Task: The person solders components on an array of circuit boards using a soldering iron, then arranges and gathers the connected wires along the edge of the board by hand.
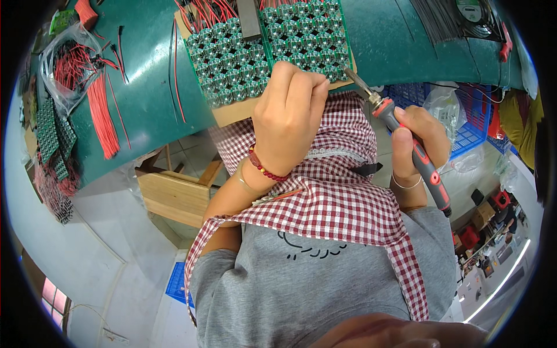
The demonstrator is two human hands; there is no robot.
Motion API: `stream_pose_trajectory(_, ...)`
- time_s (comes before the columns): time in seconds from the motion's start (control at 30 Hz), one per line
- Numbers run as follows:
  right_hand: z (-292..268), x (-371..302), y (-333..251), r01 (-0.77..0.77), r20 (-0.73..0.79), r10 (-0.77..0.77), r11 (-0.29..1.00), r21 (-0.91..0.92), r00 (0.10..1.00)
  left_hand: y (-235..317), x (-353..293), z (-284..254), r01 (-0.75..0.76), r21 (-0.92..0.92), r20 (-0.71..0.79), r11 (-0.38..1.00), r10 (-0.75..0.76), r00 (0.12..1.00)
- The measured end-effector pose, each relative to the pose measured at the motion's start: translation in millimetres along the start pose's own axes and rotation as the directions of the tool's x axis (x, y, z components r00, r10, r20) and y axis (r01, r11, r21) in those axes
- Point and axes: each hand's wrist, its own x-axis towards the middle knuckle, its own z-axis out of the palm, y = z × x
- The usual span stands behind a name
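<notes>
My right hand [426, 130] grips a grey-and-red soldering iron [430, 173], its thumb and fingers wrapped round the handle. The iron's metal tip points up and left, at the lower right corner of a panel of small green circuit boards [304, 43]; whether it touches cannot be told. My left hand [285, 119] is closed in a pinch over the panel's near edge, and anything between its fingertips is too small or hidden. A matching green panel [229, 64] lies to the left. Both rest on a brown cardboard sheet [235, 115], with a dark grey bar [249, 20] lying across their far part.
Red wires [217, 13] run along the panels' far edge. On the green table [151, 87], left, are a bundle of red wires [103, 119] and a clear bag of wires [72, 69]. Black wires [438, 20] lie far right. A wooden stool [174, 197] and blue crate [469, 136] stand below.
</notes>
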Motion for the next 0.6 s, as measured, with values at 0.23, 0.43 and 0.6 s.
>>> stream_pose_trajectory(0.23,5.3,3.9,4.3,0.032,0.038,-0.032,0.999,0.015,0.999,0.2,1.9,3.1,-0.016,0.05,-0.017,0.999,0.017,1.0)
stream_pose_trajectory(0.43,7.5,7.2,3.7,0.037,0.055,-0.037,0.999,0.003,0.998,1.6,2.6,2.8,-0.01,0.062,-0.005,0.998,0.01,1.0)
stream_pose_trajectory(0.6,6.8,8.8,2.9,0.048,0.07,-0.048,0.999,-0.003,0.996,1.3,2.4,3.9,-0.002,0.075,-0.001,0.997,0.002,1.0)
